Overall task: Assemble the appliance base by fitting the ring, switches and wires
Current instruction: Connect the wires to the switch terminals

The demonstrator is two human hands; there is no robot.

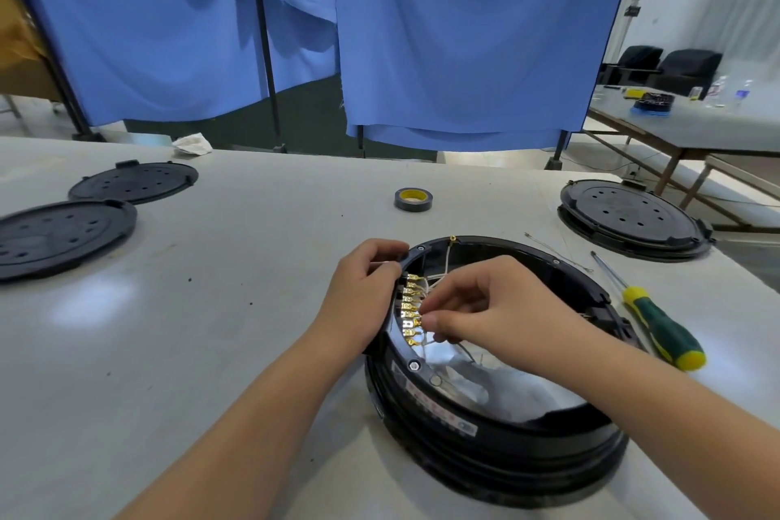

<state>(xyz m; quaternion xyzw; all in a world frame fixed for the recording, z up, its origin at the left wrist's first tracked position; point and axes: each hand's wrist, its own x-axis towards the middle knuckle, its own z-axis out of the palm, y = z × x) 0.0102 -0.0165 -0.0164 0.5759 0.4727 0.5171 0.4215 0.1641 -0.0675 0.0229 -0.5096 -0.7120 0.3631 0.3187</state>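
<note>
So the appliance base point(498, 426) is a round black shell sitting open side up on the white worktop point(236, 308), toward the near right. Glossy outer wall with a label strip on the front, a couple of screws showing on the rim, and a silvery lining inside. Along the inner left wall there's a column of brass terminals point(410, 310) with thin white wires point(434, 274) running off them toward the middle.

Left hand point(363, 291) grips the outside of the rim right next to those terminals, fingers curled over the edge. Right hand point(477, 308) reaches in from the right with thumb and fingertips pinched together at the lower terminals, clamped on what looks like a wire end, but it's too small to say for sure.

The right hand and forearm cover most of the inside, so I can't make out any switches or how the wires run deeper in. The base's near edge is partly cut off by the arm too.

Around it: a green and yellow screwdriver point(662, 329) just beside the base on the right, a loose wire behind that, a black cover plate point(633, 215) at the far right near the worktop edge, two more plates point(63, 232) well off to the left, and a tape roll point(414, 199) behind. Lots of bare worktop between the base and the left plates.
</note>
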